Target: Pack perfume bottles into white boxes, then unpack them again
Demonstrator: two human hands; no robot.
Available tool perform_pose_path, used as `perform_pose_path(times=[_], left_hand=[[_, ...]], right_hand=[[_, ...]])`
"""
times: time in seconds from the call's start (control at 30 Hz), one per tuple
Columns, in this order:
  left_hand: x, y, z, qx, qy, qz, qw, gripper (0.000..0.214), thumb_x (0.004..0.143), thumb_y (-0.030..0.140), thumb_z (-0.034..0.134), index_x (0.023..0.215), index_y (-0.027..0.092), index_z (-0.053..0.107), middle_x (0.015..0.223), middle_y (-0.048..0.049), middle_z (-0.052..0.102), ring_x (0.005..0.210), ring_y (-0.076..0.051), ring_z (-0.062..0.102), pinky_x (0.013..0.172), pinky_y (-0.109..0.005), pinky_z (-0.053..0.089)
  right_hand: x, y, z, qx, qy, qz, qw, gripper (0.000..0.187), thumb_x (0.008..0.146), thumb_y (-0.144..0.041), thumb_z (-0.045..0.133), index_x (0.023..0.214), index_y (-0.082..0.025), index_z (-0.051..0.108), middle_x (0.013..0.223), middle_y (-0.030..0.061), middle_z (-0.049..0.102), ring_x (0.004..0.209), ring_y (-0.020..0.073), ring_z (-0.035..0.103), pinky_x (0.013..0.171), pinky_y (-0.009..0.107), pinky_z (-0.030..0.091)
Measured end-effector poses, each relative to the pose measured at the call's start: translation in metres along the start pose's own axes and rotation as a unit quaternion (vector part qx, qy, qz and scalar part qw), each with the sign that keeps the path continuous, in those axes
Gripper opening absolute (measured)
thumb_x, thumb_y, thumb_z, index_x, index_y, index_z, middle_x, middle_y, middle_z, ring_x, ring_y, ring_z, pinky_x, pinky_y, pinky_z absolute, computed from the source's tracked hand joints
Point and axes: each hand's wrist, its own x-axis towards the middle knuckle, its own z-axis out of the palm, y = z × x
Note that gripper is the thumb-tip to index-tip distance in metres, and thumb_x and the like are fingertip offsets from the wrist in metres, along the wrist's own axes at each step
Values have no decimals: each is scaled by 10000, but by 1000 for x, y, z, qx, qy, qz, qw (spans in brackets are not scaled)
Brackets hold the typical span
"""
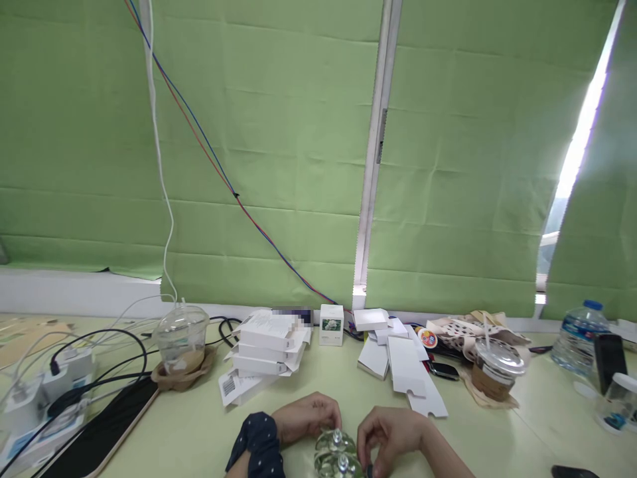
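Note:
At the bottom middle of the head view, my left hand (306, 418) curls its fingers against a clear glass bottle (336, 443) with a metal neck. A second clear glass bottle (343, 466) sits right in front of it, cut off by the frame edge. My right hand (385, 435) is closed with its fingertips pinching at the right side of these bottles. A dark dotted sleeve (256, 441) covers my left wrist. Both hands rest low over the pale green table (199, 431).
A stack of white boxes (266, 352) and a small white carton (331, 324) lie behind my hands, with flat white cards (408, 368) to the right. Plastic cups (182, 338) (495, 368), a water bottle (577, 345), chargers and black cables (74, 385) surround them.

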Motion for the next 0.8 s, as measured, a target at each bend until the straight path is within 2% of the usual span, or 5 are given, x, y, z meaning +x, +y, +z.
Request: perform_pose_path(times=[0.23,0.4,0.53,0.67,0.8], left_hand=[[-2,3,0,1,-14,-13,1000,500,621,626,746,775,152,709,703,-6,628,599,-120,492,528,-207,289],[-3,6,1,1,-17,-21,1000,493,613,619,757,785,160,702,716,1,624,603,-115,495,532,-204,309],[-4,7,2,3,-22,-26,999,491,607,604,771,796,156,705,719,0,623,598,-111,496,526,-201,317],[-4,8,2,-1,-24,-27,999,495,598,599,780,801,154,700,731,1,623,615,-110,510,545,-198,338],[-5,10,3,-1,-25,-29,999,472,602,581,789,796,160,698,742,2,628,619,-105,505,531,-192,325]], right_hand=[[8,6,3,-14,-15,17,1000,540,308,-441,902,693,-159,649,695,-36,635,641,92,574,693,223,456],[0,-4,1,-44,6,2,999,486,440,-476,870,754,-157,678,705,-34,644,629,83,573,671,206,462],[-9,-10,-2,-44,-21,73,996,492,516,-488,847,854,-165,695,672,-47,625,522,79,566,506,180,478],[-5,-4,-3,-58,-55,111,991,618,412,-549,849,874,-174,684,664,-65,606,484,50,538,444,129,462],[3,4,-2,-72,-74,104,989,667,331,-594,823,818,-168,657,670,-78,598,477,34,509,418,108,417]])
